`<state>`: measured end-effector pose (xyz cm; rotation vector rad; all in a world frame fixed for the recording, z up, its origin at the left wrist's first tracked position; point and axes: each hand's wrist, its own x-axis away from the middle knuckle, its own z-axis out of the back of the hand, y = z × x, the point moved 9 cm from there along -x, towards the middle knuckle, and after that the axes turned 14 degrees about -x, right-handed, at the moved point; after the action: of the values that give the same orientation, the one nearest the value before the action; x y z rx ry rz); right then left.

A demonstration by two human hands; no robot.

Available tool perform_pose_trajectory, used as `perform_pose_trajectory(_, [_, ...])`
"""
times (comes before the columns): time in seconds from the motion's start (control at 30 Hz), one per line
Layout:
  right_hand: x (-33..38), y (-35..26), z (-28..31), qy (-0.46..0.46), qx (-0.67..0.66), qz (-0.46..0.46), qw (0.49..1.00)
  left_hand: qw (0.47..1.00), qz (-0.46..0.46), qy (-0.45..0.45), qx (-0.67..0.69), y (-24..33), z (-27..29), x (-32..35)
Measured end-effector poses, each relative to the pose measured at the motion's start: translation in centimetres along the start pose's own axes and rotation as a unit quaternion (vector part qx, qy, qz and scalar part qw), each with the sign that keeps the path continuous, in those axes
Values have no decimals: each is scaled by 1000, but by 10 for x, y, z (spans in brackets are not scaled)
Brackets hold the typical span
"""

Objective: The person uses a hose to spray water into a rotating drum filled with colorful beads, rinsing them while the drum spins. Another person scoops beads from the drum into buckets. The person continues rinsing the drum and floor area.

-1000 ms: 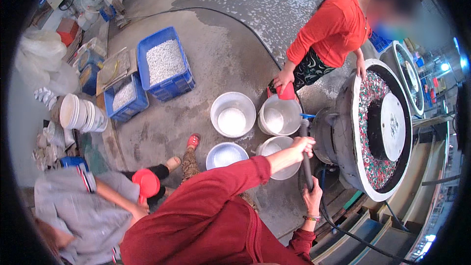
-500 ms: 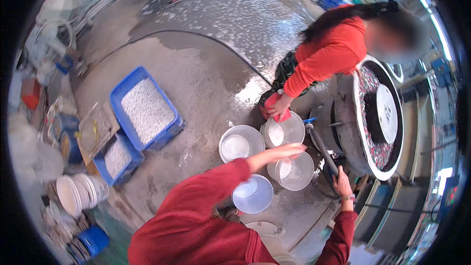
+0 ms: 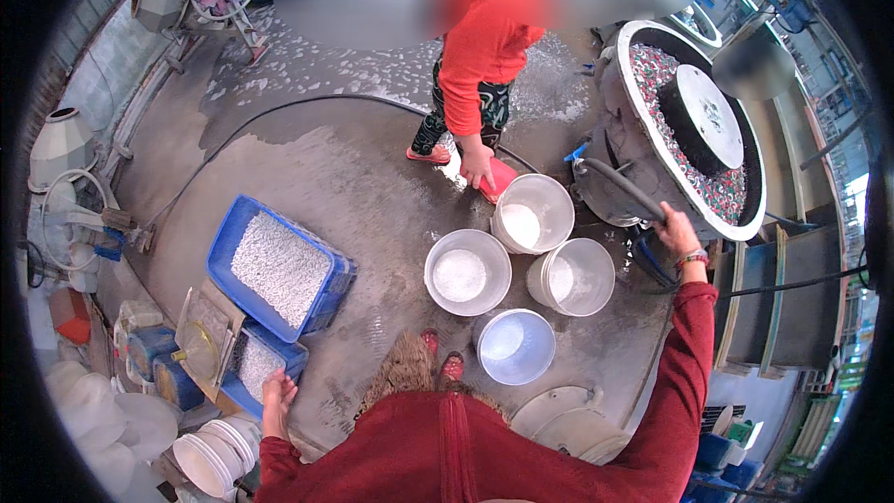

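**Hands at the hose and the blue crates**

Hands first: the right hand (image 3: 674,229) is closed around the end of a thick black hose (image 3: 622,188), and the left hand (image 3: 277,398) hangs low with fingers loosely spread, gripping nothing, just beside the nearer blue crate (image 3: 264,360).

Largest in view is the round tumbling machine (image 3: 691,121) at the right side of the wet concrete floor (image 3: 317,168); its bowl is filled with small red, green and white pieces around a dark central hub. The hose curves from the machine's side toward the right hand, dull black and slightly bent.

Next, the big blue crate (image 3: 277,266) on the left part of the floor holds pale grey granules; the smaller blue crate sits just below it, partly under a tray.

Four round buckets cluster in the middle of the floor: three white buckets (image 3: 467,272) with whitish contents, and a pale blue bucket (image 3: 515,346) nearest the person's feet.

The right arm, in a dark red sleeve, reaches up and out, nearly straight. The left arm is bent close to the body.

Another person in a red top (image 3: 480,47) stoops at the far bucket, a hand on a red scoop (image 3: 500,179).
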<state>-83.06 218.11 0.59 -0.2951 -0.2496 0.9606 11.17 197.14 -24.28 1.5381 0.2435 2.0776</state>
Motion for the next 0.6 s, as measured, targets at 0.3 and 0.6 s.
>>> perform_pose_trajectory(0.3, [-50, -64, 115, 195, 113, 60, 972, 969, 16, -189, -157, 122, -125, -58])
perform_pose_trajectory(0.6, [-161, -162, 186, 265, 136, 95, 950, 671, -419, -315, -524, 359, -346, -65])
